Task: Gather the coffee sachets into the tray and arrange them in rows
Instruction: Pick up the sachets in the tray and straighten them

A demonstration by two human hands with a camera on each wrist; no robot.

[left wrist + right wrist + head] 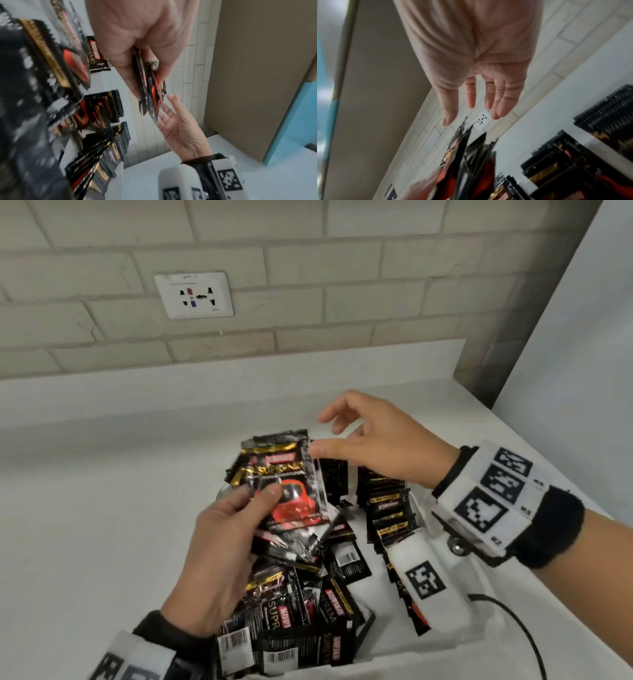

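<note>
Place: you are at what looks like a kitchenette or office pantry corner.
Worktop: you stand over a plain white counter (102, 508) with a low raised lip running along its back edge.
Wall: pale brick-shaped tiles (308, 261) with grey joints rise right behind it.
Power: a white wall socket (194, 295) sits in the tiles just above the counter.
Stock: dozens of black coffee sachets (308, 604) are heaped in a white tray (428, 648), a supply rather than one serving.
Right side: a plain beige panel (257, 67) closes off the corner.
</note>
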